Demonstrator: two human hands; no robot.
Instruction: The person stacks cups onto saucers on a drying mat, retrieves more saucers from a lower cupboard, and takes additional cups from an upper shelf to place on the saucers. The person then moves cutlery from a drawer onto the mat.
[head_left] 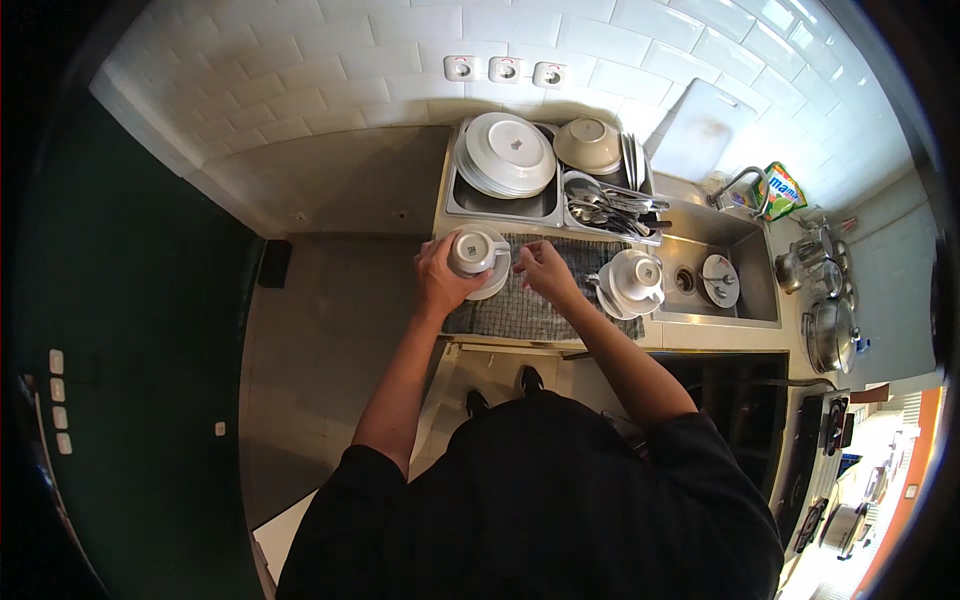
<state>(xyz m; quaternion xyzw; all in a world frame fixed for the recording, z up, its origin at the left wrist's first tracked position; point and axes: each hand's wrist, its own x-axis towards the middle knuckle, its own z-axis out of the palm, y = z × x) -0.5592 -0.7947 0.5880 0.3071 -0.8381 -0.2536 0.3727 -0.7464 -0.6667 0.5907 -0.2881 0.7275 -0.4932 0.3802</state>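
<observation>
Upside down, a white cup (477, 243) is gripped by my left hand (441, 273), over a white saucer (488, 289) on a checked grey cloth (525, 310). Just right of that cup, my right hand (547, 270) has loosely bent, parted fingers, with nothing visible in them. Farther right on the cloth, another inverted white cup (636, 275) rests on stacked saucers (617, 309), with small metal utensils beside them.
Behind, stacked plates (505, 150), a beige bowl (587, 140) and cutlery (600, 208) fill two steel trays. A steel sink (740, 310) with a faucet (742, 180) holds dishes. Pots (830, 335) and a stove (815, 470) stand right; a cutting board (700, 125) leans on the wall.
</observation>
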